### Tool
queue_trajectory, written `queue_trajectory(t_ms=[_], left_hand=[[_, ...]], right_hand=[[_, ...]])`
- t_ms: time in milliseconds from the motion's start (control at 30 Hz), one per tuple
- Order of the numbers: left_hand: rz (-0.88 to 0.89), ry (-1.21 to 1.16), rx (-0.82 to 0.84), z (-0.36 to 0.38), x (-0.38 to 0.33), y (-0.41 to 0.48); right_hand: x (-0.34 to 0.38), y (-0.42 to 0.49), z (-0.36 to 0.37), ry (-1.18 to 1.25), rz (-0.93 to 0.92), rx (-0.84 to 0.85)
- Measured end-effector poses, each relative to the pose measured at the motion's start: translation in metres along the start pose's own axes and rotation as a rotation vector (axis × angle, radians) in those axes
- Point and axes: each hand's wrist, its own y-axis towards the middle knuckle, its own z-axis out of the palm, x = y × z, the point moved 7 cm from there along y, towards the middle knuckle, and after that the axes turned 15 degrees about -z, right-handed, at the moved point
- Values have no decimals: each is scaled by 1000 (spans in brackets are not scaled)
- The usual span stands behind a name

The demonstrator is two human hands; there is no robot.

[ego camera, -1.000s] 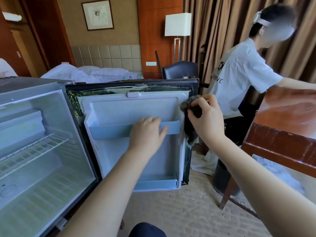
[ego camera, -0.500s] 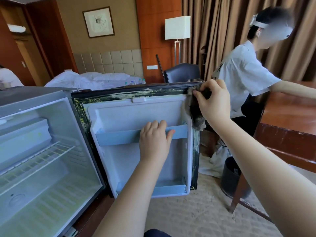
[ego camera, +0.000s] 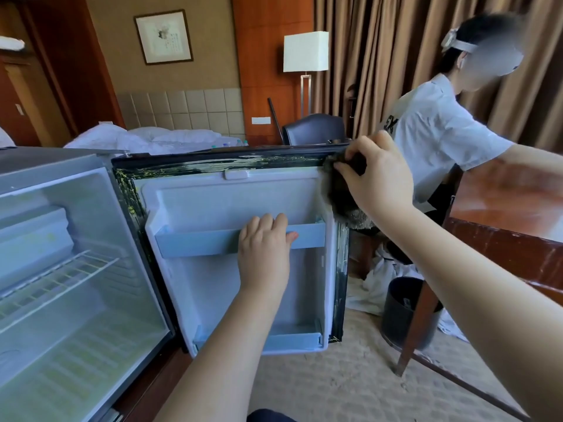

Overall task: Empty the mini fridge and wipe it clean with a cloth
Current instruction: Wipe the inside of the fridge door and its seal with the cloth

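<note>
Mini fridge (ego camera: 45,169), a small grey box with a white plastic liner, sits low at near left with its white-lined door (ego camera: 231,202) swung wide open.

- Emptying looks done. Nothing shows in the cabinet, on the white wire rack (ego camera: 61,275) or on either door shelf.
- Wiping is under way. The right grip (ego camera: 377,181) is closed on a bunched dark fuzzy cloth (ego camera: 344,205), pressed to the top right corner of the black rubber door gasket (ego camera: 243,161).
- The left grip (ego camera: 263,251) is closed on the pale blue upper door shelf rail (ego camera: 198,242), fingers over the top and thumb on the front. It is probably steadying the door.
- Yellowish specks show on the gasket's top and left strips, so I'd say the gasket is partly done at best.
- Can't tell if the door liner or cabinet has been wiped. The greenish tint on the cabinet floor could be residue or light.
- Likely left: the rest of the gasket, the door shelves and a check inside the cabinet.

A second person in a white T-shirt (ego camera: 432,132) stands at far right by a reddish wooden desk (ego camera: 502,214), not involved.
</note>
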Motion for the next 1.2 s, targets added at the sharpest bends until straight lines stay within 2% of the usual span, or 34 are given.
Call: queue_trajectory(t_ms=[67, 167, 267, 333, 500, 633, 867, 1033, 1200], left_hand=[[1, -18, 7, -1, 1, 0], [-19, -41, 57, 1, 1, 5], [-22, -51, 84, 2, 2, 6], [-13, -38, 62, 1, 2, 4], [-20, -77, 48, -2, 6, -1], [-57, -201, 91, -5, 11, -1], [-47, -177, 106, -5, 14, -3], [-42, -180, 127, -6, 14, -2], [-62, -209, 134, -5, 12, 0]], right_hand=[[0, 1, 5, 16, 5, 8], [-9, -22, 18, 113, 129, 27], [-15, -40, 28, 135, 186, 134], [-14, -31, 21, 109, 158, 172], [-5, 7, -10, 82, 115, 39], [-9, -9, 4, 138, 211, 64], [-11, -19, 8, 92, 192, 283], [-3, -1, -12, 117, 189, 77], [-12, -21, 7, 143, 298, 127]])
